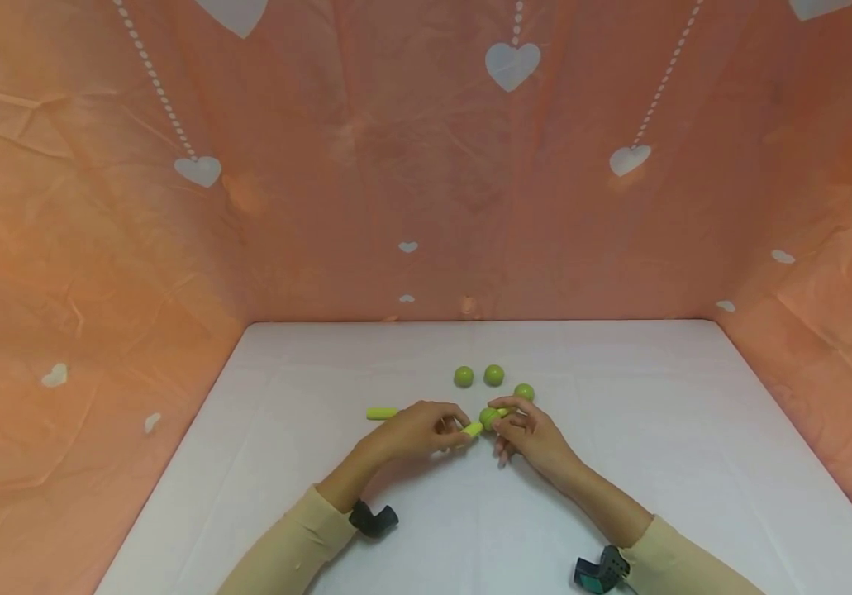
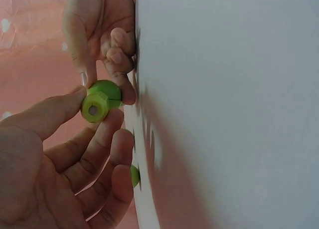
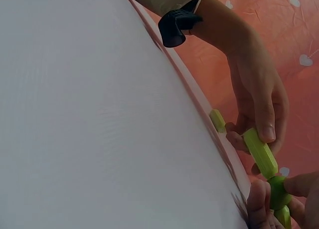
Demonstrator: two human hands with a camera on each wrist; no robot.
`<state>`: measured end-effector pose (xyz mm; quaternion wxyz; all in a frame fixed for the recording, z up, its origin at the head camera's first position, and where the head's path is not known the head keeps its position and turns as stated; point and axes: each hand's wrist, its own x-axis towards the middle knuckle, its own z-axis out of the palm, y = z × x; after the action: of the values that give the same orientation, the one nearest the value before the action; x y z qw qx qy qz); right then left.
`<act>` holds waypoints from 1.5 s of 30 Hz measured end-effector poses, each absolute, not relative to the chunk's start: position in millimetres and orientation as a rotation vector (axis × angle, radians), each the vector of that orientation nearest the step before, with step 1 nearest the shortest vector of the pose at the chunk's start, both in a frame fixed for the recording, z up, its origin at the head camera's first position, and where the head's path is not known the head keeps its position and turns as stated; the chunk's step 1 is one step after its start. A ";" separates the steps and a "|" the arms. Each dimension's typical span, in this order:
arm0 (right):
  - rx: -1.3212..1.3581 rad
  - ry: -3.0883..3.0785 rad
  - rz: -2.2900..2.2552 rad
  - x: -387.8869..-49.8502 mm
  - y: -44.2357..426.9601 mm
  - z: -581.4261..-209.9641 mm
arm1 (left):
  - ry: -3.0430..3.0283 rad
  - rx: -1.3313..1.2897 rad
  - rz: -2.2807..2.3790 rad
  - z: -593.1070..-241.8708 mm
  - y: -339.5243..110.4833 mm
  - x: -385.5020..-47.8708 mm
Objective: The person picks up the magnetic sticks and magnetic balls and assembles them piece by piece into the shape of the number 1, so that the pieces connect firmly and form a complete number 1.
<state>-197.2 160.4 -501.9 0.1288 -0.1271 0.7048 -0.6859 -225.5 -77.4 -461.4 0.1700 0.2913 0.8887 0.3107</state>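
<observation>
My left hand pinches a yellow-green stick between thumb and fingers. In the right wrist view this faceted stick meets a green ball, and another yellow-green piece shows on the ball's far side. My right hand grips that ball with thumb and fingertips. Seen from the left wrist, the stick's end has a round hole, with the ball right behind it. Both hands are just above the white table.
Two green balls lie beyond the hands, and another ball is by my right fingers. A yellow-green stick lies left of my left hand. Orange cloth with hearts surrounds the white table.
</observation>
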 end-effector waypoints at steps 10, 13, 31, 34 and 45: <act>-0.380 2.058 -1.996 -196.9 159.9 -502.6 | 2.572 0.792 0.849 -460.5 -73.7 -223.5; -0.376 2.083 -1.984 -196.8 159.4 -502.6 | 2.573 0.788 0.847 -459.6 -73.6 -223.0; -0.312 2.168 -1.933 -196.3 157.3 -503.6 | 2.575 0.783 0.891 -457.3 -78.6 -225.0; -0.309 2.164 -1.931 -196.6 156.4 -504.0 | 2.614 0.791 0.886 -455.1 -82.2 -228.4; -0.356 2.144 -1.951 -196.5 156.5 -501.6 | 2.811 0.789 0.901 -450.5 -85.0 -249.7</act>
<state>-196.5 156.5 -501.6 0.1104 -0.1212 0.7296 -0.6639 -249.7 -85.0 -450.5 0.0431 0.2579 0.9191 0.2947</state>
